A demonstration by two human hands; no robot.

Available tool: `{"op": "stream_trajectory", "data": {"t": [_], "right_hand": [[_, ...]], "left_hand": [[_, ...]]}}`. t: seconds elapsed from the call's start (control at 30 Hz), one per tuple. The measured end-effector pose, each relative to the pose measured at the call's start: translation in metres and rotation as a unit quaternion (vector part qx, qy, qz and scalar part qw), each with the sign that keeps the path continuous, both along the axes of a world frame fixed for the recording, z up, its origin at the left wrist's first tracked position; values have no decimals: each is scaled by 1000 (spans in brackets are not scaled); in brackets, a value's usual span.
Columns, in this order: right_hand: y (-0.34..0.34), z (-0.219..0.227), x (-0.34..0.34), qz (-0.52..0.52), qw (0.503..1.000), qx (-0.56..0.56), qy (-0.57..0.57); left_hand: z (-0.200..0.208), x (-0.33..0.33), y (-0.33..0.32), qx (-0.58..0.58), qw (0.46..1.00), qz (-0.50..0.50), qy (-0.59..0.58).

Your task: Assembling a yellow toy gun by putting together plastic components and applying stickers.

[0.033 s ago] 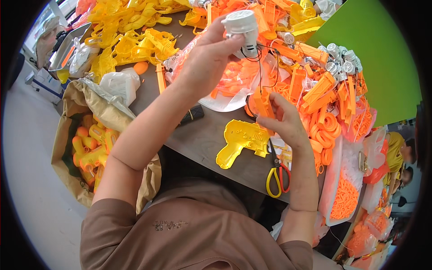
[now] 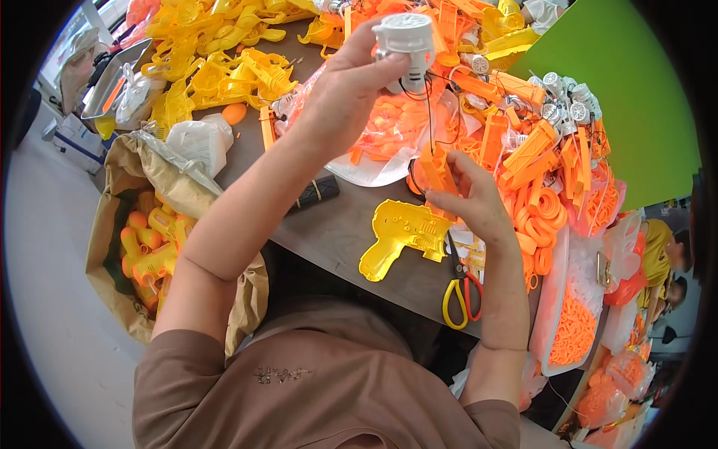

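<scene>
Raised over the table, my left hand [image 2: 351, 90] pinches a white round plastic fan-like housing [image 2: 407, 37] with a vented cap. Thin black wires [image 2: 431, 112] run down from it to an orange plastic box-shaped piece [image 2: 436, 172], which my right hand [image 2: 475, 198] grips between thumb and fingers. Just below lies a yellow toy-gun half shell [image 2: 400, 236], its inner side with pegs facing up. Scissors [image 2: 456, 292] with one yellow and one red handle lie by my right wrist, reaching past the table's near edge. My right fingers partly cover the orange piece.
Yellow shells [image 2: 224, 75] pile up at the far left. Orange pieces with white fan units [image 2: 553, 112] heap at the right, before a green board [image 2: 628, 97]. A paper sack [image 2: 112, 247] of yellow parts stands left; a white tub [image 2: 553, 329] holds small orange parts.
The white housing has tilted and shifted very slightly to the right in my left hand. My left forearm has moved a little, showing more of the dark block beside it.
</scene>
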State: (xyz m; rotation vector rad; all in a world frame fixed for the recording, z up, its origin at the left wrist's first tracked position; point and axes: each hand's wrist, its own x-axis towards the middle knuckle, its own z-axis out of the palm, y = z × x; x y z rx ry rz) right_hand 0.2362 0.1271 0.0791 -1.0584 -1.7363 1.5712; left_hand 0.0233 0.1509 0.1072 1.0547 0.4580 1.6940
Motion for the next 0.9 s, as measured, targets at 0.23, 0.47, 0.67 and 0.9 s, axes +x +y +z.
{"op": "stream_trajectory", "data": {"t": [0.23, 0.47, 0.67, 0.9], "right_hand": [[34, 6, -6, -15, 989, 133, -70], [86, -26, -10, -82, 887, 369, -263], [83, 23, -19, -88, 992, 45, 76], [125, 42, -28, -144, 977, 76, 141]], "left_hand": [[31, -18, 14, -98, 989, -16, 110], [41, -23, 26, -187, 959, -94, 193], [28, -18, 40, -125, 972, -73, 186], [33, -14, 78, -148, 959, -130, 204]]}}
